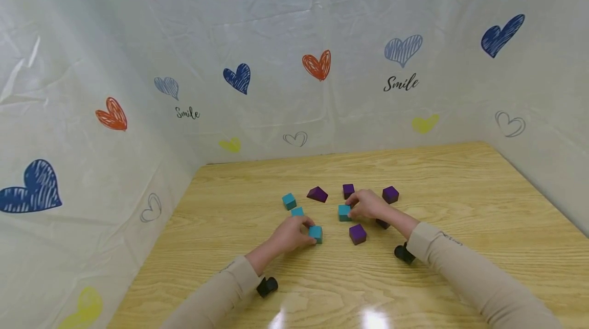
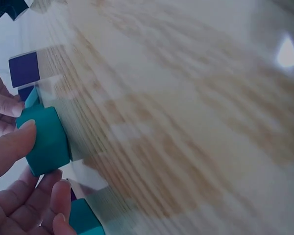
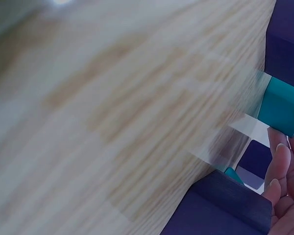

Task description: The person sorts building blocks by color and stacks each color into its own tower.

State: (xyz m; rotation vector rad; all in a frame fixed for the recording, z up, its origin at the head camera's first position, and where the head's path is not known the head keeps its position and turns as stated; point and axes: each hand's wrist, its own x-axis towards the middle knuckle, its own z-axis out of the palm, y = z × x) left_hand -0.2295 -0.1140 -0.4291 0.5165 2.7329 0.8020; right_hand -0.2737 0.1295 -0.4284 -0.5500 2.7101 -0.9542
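Near the middle of the table in the head view, my left hand [image 1: 291, 234] pinches a blue cube [image 1: 315, 234] between thumb and fingers. The left wrist view shows this cube [image 2: 46, 139] close up, the thumb on its near side and fingertips beneath. My right hand [image 1: 368, 204] holds another blue cube [image 1: 344, 213], slightly farther back and to the right. In the right wrist view its fingers meet that cube [image 3: 281, 105] at the right edge. A purple cube [image 1: 357, 234] lies just in front of the right hand. A third blue cube [image 1: 297, 211] sits beside the left hand.
Toward the back lie a blue cube [image 1: 289, 201], a purple wedge-shaped block [image 1: 318, 194] and purple cubes, one behind the right hand [image 1: 348, 190] and one to its right [image 1: 390, 194]. Another purple block [image 1: 382, 223] is partly hidden under the right wrist. A heart-printed sheet [image 1: 276, 109] borders the wooden table [image 1: 221, 247].
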